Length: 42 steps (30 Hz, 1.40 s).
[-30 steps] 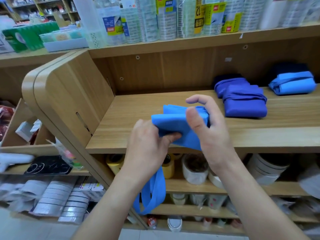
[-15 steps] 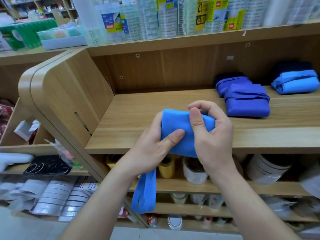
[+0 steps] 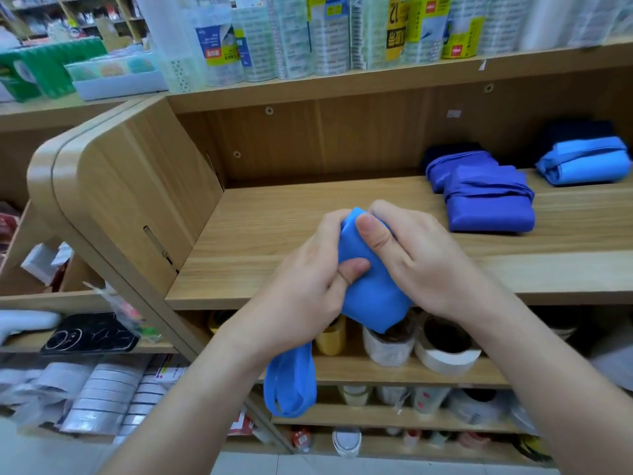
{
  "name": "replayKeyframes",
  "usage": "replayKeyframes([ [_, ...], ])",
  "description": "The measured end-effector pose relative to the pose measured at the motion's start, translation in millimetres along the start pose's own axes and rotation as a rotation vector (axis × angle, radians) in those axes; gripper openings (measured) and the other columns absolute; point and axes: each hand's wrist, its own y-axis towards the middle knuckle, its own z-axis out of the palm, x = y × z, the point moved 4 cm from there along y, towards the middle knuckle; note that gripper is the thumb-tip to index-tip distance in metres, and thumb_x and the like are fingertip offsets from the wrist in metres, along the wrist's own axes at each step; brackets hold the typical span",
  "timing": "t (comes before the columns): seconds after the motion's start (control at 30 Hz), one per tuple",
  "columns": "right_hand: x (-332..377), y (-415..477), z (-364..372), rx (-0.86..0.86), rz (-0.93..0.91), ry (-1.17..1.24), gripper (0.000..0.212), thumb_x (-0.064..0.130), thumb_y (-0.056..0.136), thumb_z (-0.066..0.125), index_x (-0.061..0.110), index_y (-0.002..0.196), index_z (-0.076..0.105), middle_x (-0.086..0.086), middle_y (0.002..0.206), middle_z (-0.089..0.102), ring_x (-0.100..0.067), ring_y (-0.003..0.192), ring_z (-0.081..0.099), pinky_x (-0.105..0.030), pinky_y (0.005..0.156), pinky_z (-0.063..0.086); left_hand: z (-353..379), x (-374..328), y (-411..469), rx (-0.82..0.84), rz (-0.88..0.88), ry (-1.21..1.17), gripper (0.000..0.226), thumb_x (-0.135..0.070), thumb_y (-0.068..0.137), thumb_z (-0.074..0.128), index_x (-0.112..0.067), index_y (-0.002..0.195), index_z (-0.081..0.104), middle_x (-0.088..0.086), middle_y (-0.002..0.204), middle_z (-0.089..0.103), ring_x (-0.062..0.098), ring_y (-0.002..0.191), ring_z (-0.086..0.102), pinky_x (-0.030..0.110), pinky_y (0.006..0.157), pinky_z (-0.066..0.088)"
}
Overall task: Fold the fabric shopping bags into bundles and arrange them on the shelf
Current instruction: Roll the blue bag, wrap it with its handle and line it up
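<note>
The number "12" can be read. It is in big black print on a yellow label [image 3: 396,27], on a clear pack on the far top shelf [image 3: 376,83], a bit right of the middle. Under the number are black signs, too blurry to read.

Further left on that shelf is a blue and white label [image 3: 214,46] with a red patch. Its words are too small to read. To the right, a yellow-green label [image 3: 458,42] has a small red mark, also too blurry. The clear packs [image 3: 294,36] have rows of tiny grey print that cannot be read.
</note>
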Motion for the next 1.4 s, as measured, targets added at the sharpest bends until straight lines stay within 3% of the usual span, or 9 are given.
replayKeyframes([
  [0.13,-1,-3,3,0.004,0.053,0.148,0.040,0.048,0.100,0.037,0.016,0.077,0.045,0.006,0.066,0.049,-0.011,0.060,0.047,-0.025,0.055,0.035,-5,4,3,-0.001,0.002,0.045,0.039,-0.027,0.095,0.052,-0.039,0.126,0.032,-0.016,0.093,0.057,0.003,0.082,0.056,0.022,0.069,0.042],
  [0.27,-2,6,-2,0.310,0.191,0.197,0.047,0.061,0.084,0.047,0.015,0.093,0.054,0.005,0.079,0.059,-0.009,0.068,0.055,-0.030,0.063,0.047,-6,5,2,-0.105,0.006,0.069,0.045,-0.029,0.090,0.049,-0.034,0.132,0.034,-0.010,0.103,0.064,0.009,0.086,0.061,0.035,0.075,0.050],
  [0.43,6,12,-20,0.213,-0.012,-0.020,0.032,0.052,0.090,0.050,0.022,0.094,0.062,0.005,0.074,0.063,-0.013,0.069,0.058,-0.037,0.061,0.047,-21,3,4,-0.046,-0.066,-0.023,0.041,-0.035,0.090,0.067,-0.033,0.128,0.051,-0.010,0.105,0.064,0.006,0.092,0.062,0.025,0.079,0.051],
  [0.63,12,17,-54,0.196,-0.142,-0.369,0.033,0.052,0.088,0.047,0.026,0.101,0.062,0.014,0.074,0.060,-0.007,0.068,0.053,-0.038,0.061,0.044,-60,23,3,0.147,-0.267,-0.416,0.036,-0.019,0.075,0.072,-0.019,0.111,0.068,0.010,0.069,0.063,0.015,0.061,0.058,0.024,0.062,0.049],
  [0.87,6,14,-65,0.170,-0.153,-0.501,0.025,0.039,0.085,0.055,0.023,0.103,0.062,0.012,0.084,0.061,-0.015,0.076,0.055,-0.036,0.065,0.042,-78,55,3,-0.134,-0.373,-0.730,0.018,-0.012,0.073,0.070,-0.021,0.088,0.075,0.008,0.071,0.057,0.010,0.043,0.038,0.015,0.042,0.031],
  [1.03,-3,21,-60,0.196,-0.085,-0.514,0.021,0.039,0.088,0.052,0.022,0.098,0.058,0.011,0.083,0.058,-0.015,0.078,0.055,-0.040,0.069,0.045,-83,32,2,-0.270,-0.035,0.047,0.020,-0.025,0.086,0.072,-0.030,0.105,0.070,-0.006,0.110,0.061,0.013,0.105,0.058,0.030,0.089,0.049],
  [1.17,-9,27,-58,0.227,-0.044,-0.499,0.010,0.032,0.092,0.060,0.025,0.098,0.057,0.015,0.078,0.055,-0.007,0.075,0.050,-0.036,0.066,0.043,-53,-9,-9,-0.228,0.412,0.535,0.030,-0.041,0.086,0.065,-0.018,0.104,0.072,0.000,0.102,0.061,0.020,0.094,0.059,0.031,0.081,0.048],
  [1.27,-9,31,-56,0.247,-0.030,-0.455,0.010,0.032,0.092,0.062,0.027,0.100,0.058,0.016,0.079,0.056,-0.007,0.077,0.052,-0.038,0.069,0.046,-25,11,-6,-0.012,0.272,0.860,0.048,-0.050,0.081,0.066,-0.020,0.118,0.060,-0.001,0.108,0.063,0.024,0.093,0.063,0.036,0.069,0.054],
  [1.4,-15,33,-57,0.279,0.006,-0.459,0.013,0.032,0.093,0.061,0.024,0.103,0.058,0.013,0.082,0.058,-0.010,0.081,0.053,-0.040,0.074,0.046,-43,40,-5,0.096,-0.078,0.715,0.038,-0.047,0.088,0.050,-0.036,0.124,0.048,-0.006,0.095,0.068,0.023,0.089,0.064,0.038,0.074,0.052],
])
